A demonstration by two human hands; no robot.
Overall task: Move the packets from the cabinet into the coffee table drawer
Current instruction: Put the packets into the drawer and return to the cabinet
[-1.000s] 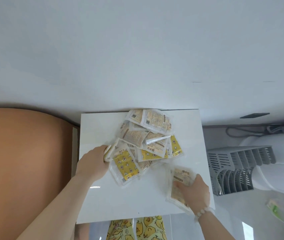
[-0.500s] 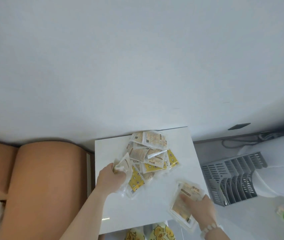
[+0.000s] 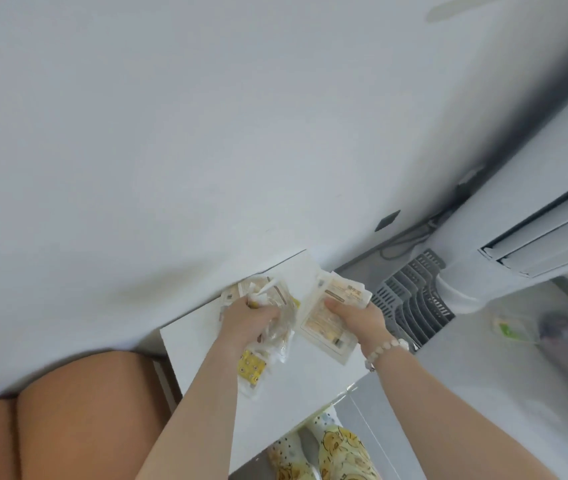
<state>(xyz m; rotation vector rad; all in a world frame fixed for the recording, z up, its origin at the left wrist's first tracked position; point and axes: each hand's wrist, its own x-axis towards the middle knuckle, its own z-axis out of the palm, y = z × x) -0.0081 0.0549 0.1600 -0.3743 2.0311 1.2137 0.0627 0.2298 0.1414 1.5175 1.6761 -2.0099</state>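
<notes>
White cabinet top (image 3: 206, 344): left hand (image 3: 246, 322) clutches packet bunch (image 3: 268, 306); right hand (image 3: 358, 315) pinches two packets (image 3: 327, 320).

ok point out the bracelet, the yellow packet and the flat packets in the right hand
bracelet (image 3: 384, 348), head view, on the beads across the wrist
yellow packet (image 3: 250, 364), head view, on its yellow printed face
flat packets (image 3: 324, 325), head view, on the printed label below the thumb

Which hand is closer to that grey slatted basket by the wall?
The right hand, holding packets just beside the grey slatted basket. The left hand grips a bunch farther away.
</notes>
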